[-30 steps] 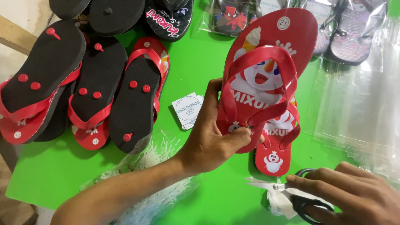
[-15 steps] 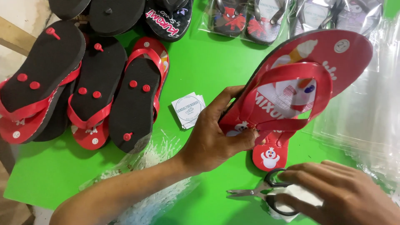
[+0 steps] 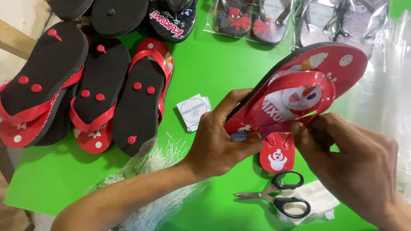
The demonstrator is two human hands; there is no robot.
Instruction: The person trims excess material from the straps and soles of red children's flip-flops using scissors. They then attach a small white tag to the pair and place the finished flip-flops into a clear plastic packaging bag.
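Left hand (image 3: 218, 141) grip is clamped on the red flip-flop (image 3: 299, 90), tilted above the scissors (image 3: 278, 197); right hand (image 3: 342, 158) pinches its strap. Beyond it, clear bags (image 3: 248, 19) hold pairs.

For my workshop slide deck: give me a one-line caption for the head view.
Left hand and right hand hold a red flip-flop above scissors on a green table.

Glossy red rubber sandal (image 3: 299, 94)

White square labels (image 3: 193, 112) mid-table, clear bagged sandals (image 3: 250, 19) above
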